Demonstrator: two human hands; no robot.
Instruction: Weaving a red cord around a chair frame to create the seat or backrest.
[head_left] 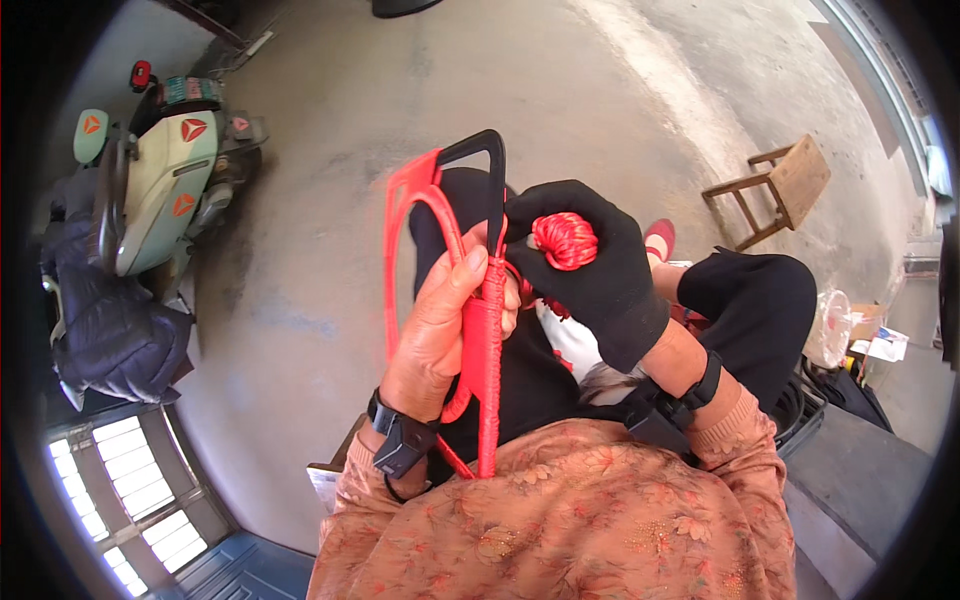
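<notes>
In the head view, a scooter (165, 195) stands left of the frame (489, 345), a wooden stool (800, 185) to its right; the left hand (432, 318) grips and partly hides it. Grey floor (290, 320) spreads around the frame, bright window panes (130, 462) at its lower left. Above black trousers (755, 300), the frame shows a bare black upper corner and tight red wrapping below. Just right of it, the black-gloved right hand (590, 275) closes around a red cord bundle (566, 241).

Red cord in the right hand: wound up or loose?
Wound up: the red cord shows strands packed side by side in a rounded bundle.
</notes>
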